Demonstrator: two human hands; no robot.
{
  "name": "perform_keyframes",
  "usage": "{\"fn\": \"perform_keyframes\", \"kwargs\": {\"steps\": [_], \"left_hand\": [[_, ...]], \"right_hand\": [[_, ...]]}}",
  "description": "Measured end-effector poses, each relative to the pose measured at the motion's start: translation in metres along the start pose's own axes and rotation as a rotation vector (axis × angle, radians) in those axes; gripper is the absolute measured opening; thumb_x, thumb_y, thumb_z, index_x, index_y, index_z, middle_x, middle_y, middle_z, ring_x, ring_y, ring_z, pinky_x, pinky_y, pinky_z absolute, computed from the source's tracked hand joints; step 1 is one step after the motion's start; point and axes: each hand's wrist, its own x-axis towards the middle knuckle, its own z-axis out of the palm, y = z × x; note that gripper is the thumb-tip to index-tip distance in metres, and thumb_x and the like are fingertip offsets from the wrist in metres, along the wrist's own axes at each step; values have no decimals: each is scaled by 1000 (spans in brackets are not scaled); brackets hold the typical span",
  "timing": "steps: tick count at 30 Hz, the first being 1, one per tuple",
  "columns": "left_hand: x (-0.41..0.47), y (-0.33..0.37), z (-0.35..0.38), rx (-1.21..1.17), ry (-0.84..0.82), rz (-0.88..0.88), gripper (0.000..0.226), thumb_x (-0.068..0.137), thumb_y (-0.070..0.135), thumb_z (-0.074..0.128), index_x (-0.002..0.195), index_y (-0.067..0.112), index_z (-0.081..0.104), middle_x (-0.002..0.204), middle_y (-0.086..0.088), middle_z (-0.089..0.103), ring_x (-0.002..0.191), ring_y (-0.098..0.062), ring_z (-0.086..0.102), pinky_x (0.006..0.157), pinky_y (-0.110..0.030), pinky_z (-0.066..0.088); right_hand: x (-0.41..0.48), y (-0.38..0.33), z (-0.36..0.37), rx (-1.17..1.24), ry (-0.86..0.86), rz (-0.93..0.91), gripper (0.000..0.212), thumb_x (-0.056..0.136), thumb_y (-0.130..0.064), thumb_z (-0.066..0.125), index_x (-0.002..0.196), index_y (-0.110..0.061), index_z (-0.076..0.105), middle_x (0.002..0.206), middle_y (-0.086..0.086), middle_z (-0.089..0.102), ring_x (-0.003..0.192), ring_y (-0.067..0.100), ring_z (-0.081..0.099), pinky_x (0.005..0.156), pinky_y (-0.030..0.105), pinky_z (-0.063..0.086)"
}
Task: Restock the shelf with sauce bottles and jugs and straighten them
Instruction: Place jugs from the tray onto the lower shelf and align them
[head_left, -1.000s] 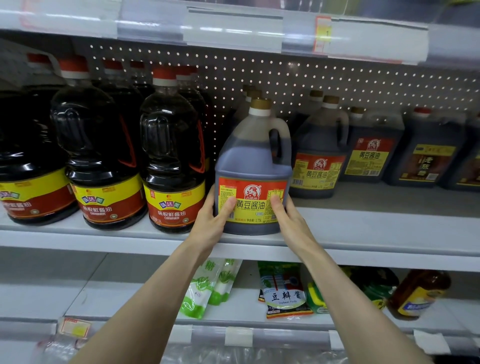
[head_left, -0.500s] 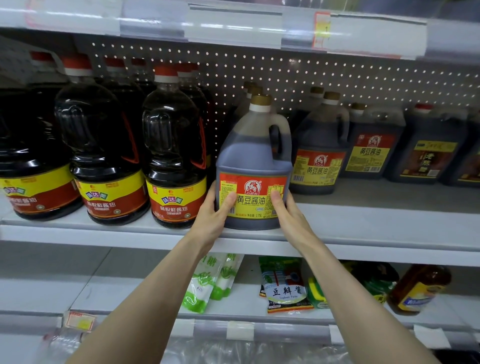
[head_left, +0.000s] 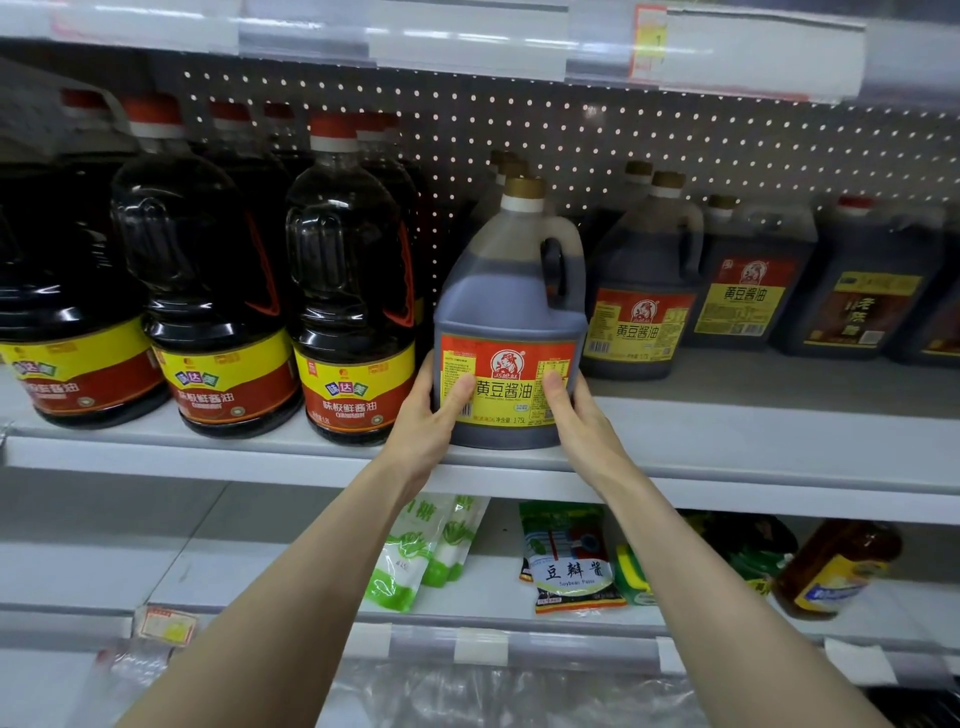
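Left hand (head_left: 428, 421) and right hand (head_left: 579, 421) clasp jug (head_left: 509, 312) low, thumbs on label. Jug upright at shelf (head_left: 753, 441) front edge; a hard twist could slide it off or knock the round bottle (head_left: 353, 291) beside.

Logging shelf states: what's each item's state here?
Front jug: upright at shelf edge, capped, label forward.
Left hand: grips front jug's left side.
Right hand: grips its right side.
Red-capped bottles: upright, capped.
Other jugs: upright, capped, set back.
Amber bottle: tilted, not upright, lower shelf.
Pouches: lying flat, lower shelf.
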Motion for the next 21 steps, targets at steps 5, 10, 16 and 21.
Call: {"fn": "perform_keyframes", "kwargs": {"steps": [5, 10, 16, 21], "left_hand": [[1, 2, 0, 6, 1, -4, 53, 88, 40, 52, 139, 30, 40, 120, 14, 61, 108, 1, 59, 81, -11, 49], [0, 5, 1, 38, 8, -10, 48, 97, 32, 49, 142, 25, 36, 121, 12, 59, 107, 2, 58, 79, -9, 49], [-11, 18, -3, 91, 41, -10, 45, 97, 26, 54, 140, 15, 45, 127, 1, 61, 111, -7, 59, 90, -16, 49], [-38, 28, -8, 106, 101, -16, 54, 92, 25, 63, 140, 10, 43, 134, -2, 56, 121, -13, 53, 96, -22, 47]], "right_hand": [[1, -1, 1, 12, -1, -9, 83, 77, -74, 32, 151, -39, 18, 144, -10, 46, 132, 16, 44, 112, 38, 33], [2, -1, 0, 20, -8, -22, 79, 81, -72, 37, 150, -37, 24, 143, -10, 48, 129, 13, 46, 111, 37, 36], [-9, -7, -7, 71, -11, -69, 55, 96, -48, 46, 146, -28, 37, 136, -9, 54, 123, 8, 51, 107, 30, 40], [-40, -10, -1, 129, 90, -116, 52, 95, -31, 57, 143, -16, 42, 138, -6, 52, 125, 4, 48, 101, 15, 39]]}}
